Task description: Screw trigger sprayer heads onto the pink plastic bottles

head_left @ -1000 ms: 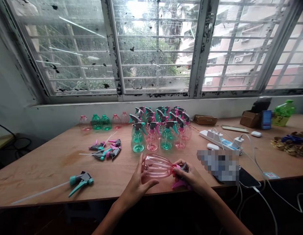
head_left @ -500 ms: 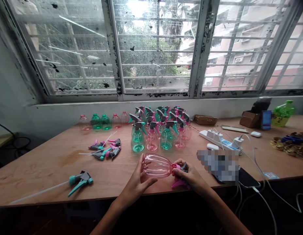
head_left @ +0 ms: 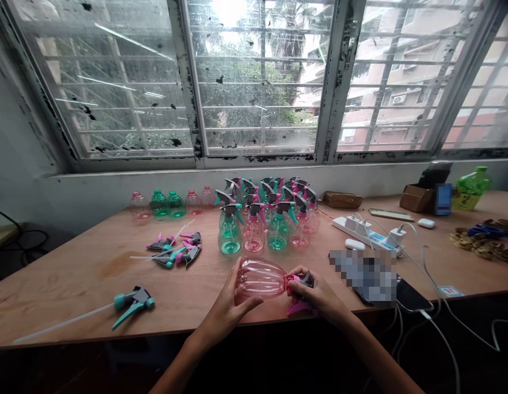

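A clear pink spray bottle (head_left: 262,278) lies sideways between my hands, above the front of the table. My left hand (head_left: 233,298) is wrapped round its base end. At the neck, my right hand (head_left: 311,293) grips a pink and black trigger sprayer (head_left: 301,307), which meets the bottle's mouth; the fingers partly hide the joint. Beyond them stands a cluster of green and pink spray bottles (head_left: 254,232) with sprayers on. To the left is a small pile of loose trigger sprayers (head_left: 175,251), and nearer lies a single teal and black sprayer (head_left: 134,303) with a long tube.
Several open-necked bottles (head_left: 175,205) line the back left of the wooden table (head_left: 73,284). On the right are a power strip (head_left: 367,234) with cables, a phone (head_left: 416,295), a brown box (head_left: 418,198) and a green bottle (head_left: 475,183). The table's front edge runs just below my hands.
The view has shifted slightly. Both hands keep the same hold on the pink bottle and its sprayer, with hardly any visible movement.
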`<state>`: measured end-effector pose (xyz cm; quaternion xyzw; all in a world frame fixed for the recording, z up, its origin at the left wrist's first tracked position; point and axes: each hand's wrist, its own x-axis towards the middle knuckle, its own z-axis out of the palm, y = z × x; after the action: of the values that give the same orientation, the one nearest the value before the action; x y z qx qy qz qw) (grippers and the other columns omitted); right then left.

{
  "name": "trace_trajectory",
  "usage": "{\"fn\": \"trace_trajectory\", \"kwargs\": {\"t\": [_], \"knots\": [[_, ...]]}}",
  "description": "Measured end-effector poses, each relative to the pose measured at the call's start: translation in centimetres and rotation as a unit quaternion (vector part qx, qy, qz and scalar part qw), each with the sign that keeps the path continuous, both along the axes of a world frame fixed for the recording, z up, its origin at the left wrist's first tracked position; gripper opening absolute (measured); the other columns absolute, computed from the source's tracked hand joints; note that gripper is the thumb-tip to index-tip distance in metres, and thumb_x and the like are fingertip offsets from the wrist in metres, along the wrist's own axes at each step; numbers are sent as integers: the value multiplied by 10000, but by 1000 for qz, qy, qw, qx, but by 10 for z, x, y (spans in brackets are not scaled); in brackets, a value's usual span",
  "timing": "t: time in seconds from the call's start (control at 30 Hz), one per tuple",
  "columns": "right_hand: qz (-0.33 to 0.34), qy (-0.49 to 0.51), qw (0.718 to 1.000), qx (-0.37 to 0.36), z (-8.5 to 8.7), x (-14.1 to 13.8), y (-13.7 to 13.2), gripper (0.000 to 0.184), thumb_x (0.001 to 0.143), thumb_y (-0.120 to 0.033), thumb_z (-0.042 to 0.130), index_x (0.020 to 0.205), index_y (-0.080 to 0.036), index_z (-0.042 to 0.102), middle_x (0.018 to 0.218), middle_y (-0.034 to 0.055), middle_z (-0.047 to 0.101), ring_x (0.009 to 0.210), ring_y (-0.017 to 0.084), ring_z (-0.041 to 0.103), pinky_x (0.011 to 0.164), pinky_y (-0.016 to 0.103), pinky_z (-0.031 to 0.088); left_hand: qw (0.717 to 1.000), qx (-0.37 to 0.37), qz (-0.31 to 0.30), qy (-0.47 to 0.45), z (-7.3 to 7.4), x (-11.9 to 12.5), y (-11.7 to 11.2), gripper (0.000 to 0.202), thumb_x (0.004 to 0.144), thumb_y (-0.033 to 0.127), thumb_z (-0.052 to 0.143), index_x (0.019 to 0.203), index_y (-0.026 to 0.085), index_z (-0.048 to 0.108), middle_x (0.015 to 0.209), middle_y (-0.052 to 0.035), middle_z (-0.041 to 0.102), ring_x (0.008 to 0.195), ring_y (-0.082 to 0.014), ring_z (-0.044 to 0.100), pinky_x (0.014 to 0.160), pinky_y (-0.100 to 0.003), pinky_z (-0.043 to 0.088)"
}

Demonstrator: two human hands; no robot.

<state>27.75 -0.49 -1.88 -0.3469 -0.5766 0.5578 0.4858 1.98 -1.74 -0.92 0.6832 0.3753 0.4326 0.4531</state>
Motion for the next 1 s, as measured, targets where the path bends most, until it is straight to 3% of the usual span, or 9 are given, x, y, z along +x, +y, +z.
{"fn": "trace_trajectory", "kwargs": {"t": [0.17,0.33,0.5,0.63,0.8,1.0], "knots": [[0,-9,1000,0,-1,1,1,423,779,-531,793,939,-190,601,740,11,709,615,165,613,601,270,456,999,32,-17,10,1,-3,2,992,856,349,745,1587,344,75,1674,-94,178,1498,-322,294,1235,-506,236],[9,-27,1000,7,4,1,-2,411,792,-532,780,929,-190,598,730,14,704,621,171,611,592,266,442,997,65,3,33,5,-2,1,1008,827,324,770,1587,334,107,1687,-74,141,1533,-318,190,1258,-500,142],[8,-35,999,2,7,1,-4,441,761,-553,795,920,-200,584,689,5,694,594,170,599,557,259,427,1000,7,7,-8,3,-1,0,1036,836,371,760,1596,273,63,1673,-122,189,1506,-342,267,1241,-512,204],[16,-31,999,-3,9,2,-5,445,750,-554,801,915,-201,585,691,-1,697,577,158,593,543,251,425,999,-9,-11,-29,4,0,1,981,833,383,760,1591,257,150,1659,-119,241,1487,-350,312,1232,-496,250],[13,-41,999,-13,11,2,-7,469,735,-572,800,925,-204,579,681,-9,685,556,153,580,504,241,401,1000,5,-13,-16,10,-1,-1,974,832,328,768,1588,291,155,1662,-96,241,1492,-332,308,1241,-507,221],[24,-40,999,-1,9,4,-5,422,782,-534,783,940,-195,589,723,8,704,620,162,603,586,259,436,1000,22,-21,-4,12,-1,-2,990,843,320,757,1591,308,110,1643,-91,293,1487,-319,322,1245,-511,199]]}}
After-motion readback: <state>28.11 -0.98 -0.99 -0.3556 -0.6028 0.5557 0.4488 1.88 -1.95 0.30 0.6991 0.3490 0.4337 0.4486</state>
